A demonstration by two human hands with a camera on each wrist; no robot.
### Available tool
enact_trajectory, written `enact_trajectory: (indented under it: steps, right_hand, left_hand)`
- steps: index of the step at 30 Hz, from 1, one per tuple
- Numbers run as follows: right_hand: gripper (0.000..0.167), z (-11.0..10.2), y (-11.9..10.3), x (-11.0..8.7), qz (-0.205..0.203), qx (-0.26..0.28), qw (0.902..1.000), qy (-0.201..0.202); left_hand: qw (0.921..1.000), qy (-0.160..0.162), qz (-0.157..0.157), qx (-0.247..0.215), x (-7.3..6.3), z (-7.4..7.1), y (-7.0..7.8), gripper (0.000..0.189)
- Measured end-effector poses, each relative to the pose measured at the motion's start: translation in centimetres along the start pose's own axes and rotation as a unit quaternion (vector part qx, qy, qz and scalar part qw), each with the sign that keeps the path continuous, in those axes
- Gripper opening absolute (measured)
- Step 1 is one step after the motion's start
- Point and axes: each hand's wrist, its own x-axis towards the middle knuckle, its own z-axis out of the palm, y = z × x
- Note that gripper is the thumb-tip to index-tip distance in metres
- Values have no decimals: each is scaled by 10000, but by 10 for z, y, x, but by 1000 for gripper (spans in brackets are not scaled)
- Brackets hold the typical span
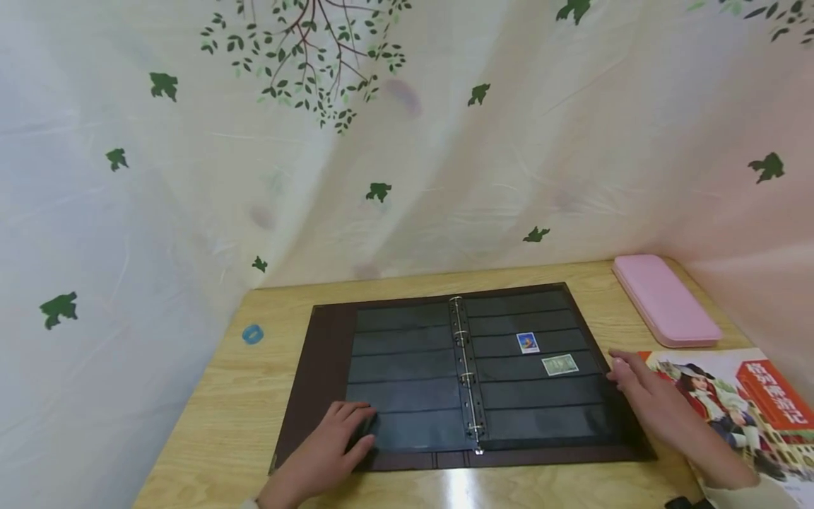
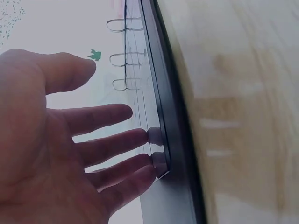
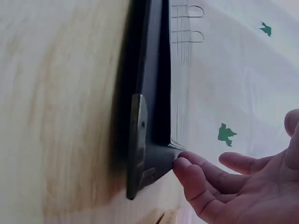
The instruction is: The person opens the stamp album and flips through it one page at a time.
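A dark stamp album (image 1: 316, 353) lies spread flat on the table, with black pocketed pages on either side of a metal ring binding (image 1: 466, 367). On the right page sit a small blue stamp (image 1: 528, 343) and a green stamp (image 1: 560, 365). My left hand (image 1: 327, 445) rests at the lower left of the left page; in the left wrist view its fingers (image 2: 112, 142) are spread and their tips meet the page. At the album's right edge is my right hand (image 1: 674, 417); its fingertips (image 3: 184, 163) touch the edge by the page corners, and no clear pinch shows.
To the right lies an illustrated book (image 1: 779, 396), partly under my right forearm. Behind it is a pink zip case (image 1: 668, 300). A blue ring-shaped item (image 1: 252, 334) lies left of the album. A leaf-patterned curtain (image 1: 445, 177) hangs along the table's back edge.
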Motion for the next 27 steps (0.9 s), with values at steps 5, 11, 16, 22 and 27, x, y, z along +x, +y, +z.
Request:
enact_trajectory:
  steps: [5,11,16,22,27]
  right_hand:
    - [64,2,4,0,87,63,9999,-125]
    - [73,6,2,4,450,210,9979,-410]
    - [67,8,1,1,217,245,9994,-100]
    - [74,12,1,1,-37,103,9994,331]
    - [72,14,1,2,-412,-14,9965,720]
  left_hand:
    - [10000,-20,7,-70,1,2,-3,44]
    - [10000,-32,-20,-33,2,1,-3,43]
    - [10000,-26,-47,-25,2,2,-2,42]
    - [10000,56,39,-20,1,2,-1,41]
    - [9999,109,70,-44,0,1,-1,41]
